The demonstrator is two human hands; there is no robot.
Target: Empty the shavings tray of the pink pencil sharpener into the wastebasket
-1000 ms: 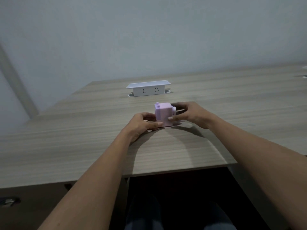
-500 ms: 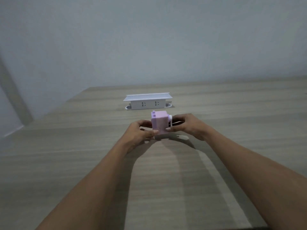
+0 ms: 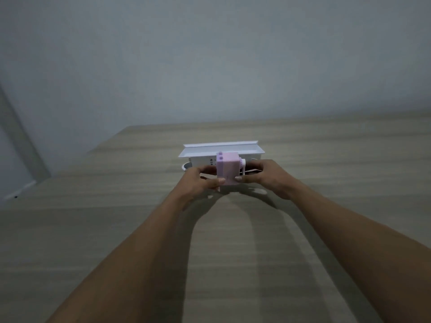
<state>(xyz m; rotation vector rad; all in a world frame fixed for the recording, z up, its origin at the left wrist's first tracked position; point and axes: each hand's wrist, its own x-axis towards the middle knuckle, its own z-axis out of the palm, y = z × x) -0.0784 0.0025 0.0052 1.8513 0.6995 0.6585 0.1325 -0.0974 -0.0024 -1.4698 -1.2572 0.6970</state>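
Pink sharpener [image 3: 227,169] upright between both hands, crank side rightward.

The pink pencil sharpener [image 3: 227,168] looks like smooth matt plastic, the white socket box [image 3: 221,151] smooth plastic, the worktop [image 3: 116,229] matt wood-grain.

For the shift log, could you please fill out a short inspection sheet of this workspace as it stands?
Surface: wooden desk, bare apart from the items below.
Job's things: pink pencil sharpener held between both hands; wastebasket not in view.
Clutter: white socket box with raised lid, behind the sharpener.
Hands: left hand and right hand grip the sharpener's sides.
Cables: nothing seen.
Surroundings: plain grey wall.
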